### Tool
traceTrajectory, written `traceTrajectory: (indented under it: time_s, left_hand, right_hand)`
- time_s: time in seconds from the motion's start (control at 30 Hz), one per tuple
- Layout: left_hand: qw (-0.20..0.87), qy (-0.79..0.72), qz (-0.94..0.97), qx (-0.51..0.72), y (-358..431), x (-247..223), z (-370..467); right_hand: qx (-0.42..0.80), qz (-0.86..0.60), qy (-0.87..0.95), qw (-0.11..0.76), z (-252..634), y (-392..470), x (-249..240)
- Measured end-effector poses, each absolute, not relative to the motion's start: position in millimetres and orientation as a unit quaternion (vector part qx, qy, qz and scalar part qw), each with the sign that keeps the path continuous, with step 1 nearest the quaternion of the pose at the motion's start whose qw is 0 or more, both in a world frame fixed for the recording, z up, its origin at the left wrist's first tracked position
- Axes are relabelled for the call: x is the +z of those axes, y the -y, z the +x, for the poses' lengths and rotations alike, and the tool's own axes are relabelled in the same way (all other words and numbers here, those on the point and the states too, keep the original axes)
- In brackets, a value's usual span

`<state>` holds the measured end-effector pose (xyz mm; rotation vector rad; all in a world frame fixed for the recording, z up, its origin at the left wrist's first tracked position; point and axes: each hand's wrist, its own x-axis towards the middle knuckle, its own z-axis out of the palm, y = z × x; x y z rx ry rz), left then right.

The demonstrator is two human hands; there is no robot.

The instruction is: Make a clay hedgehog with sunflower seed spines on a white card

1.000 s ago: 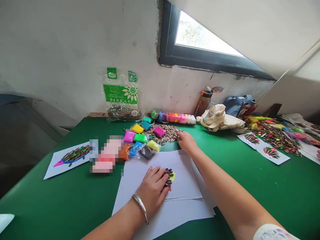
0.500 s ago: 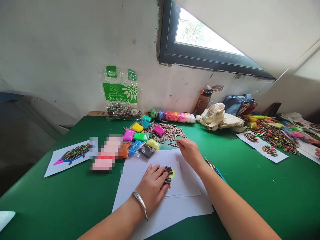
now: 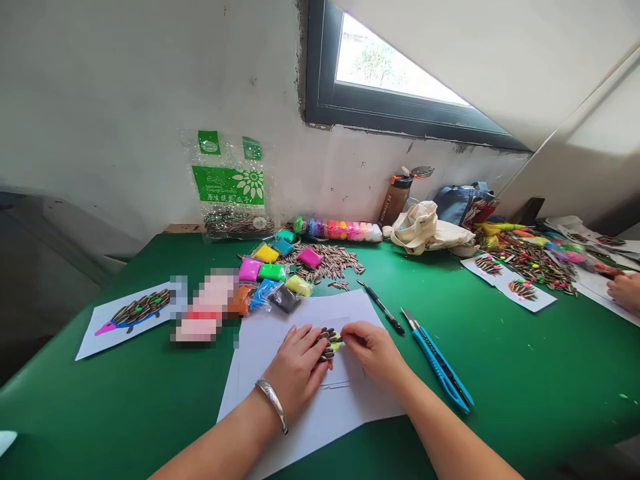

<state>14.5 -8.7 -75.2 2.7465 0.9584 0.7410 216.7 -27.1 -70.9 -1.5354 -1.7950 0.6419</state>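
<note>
My left hand, with a silver bangle at the wrist, lies flat with fingers stretched out on white paper. Its fingertips touch a small figure of striped sunflower seeds stuck in yellow-green clay. A bit of orange shows at the figure's lower edge. My right hand is closed in a pinch at the right side of the clay. A sunflower seed, mostly hidden by the fingers, is in that pinch. Beyond the paper lies a loose pile of sunflower seeds.
Right of the paper lie a black pen and a blue utility knife. Several clay packets lie by the seeds. A seed bag and a bottle stand at the wall. Another person's hand is far right.
My right hand has moved from the seed pile back toward me to the clay figure, uncovering the pen and knife. My left hand stays on the paper. The view has shifted slightly right.
</note>
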Motion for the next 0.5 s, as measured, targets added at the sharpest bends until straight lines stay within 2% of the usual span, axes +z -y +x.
traceTrajectory:
  time_s: [0.2,0.5]
  left_hand:
    - [0.057,-0.308,0.913,0.261,8,-78,13]
    - [0.041,-0.289,0.909,0.296,6,-77,14]
  right_hand:
    - [0.249,-0.599,0.694,0.312,207,30,-67]
    - [0.237,-0.619,0.675,0.325,203,29,-70]
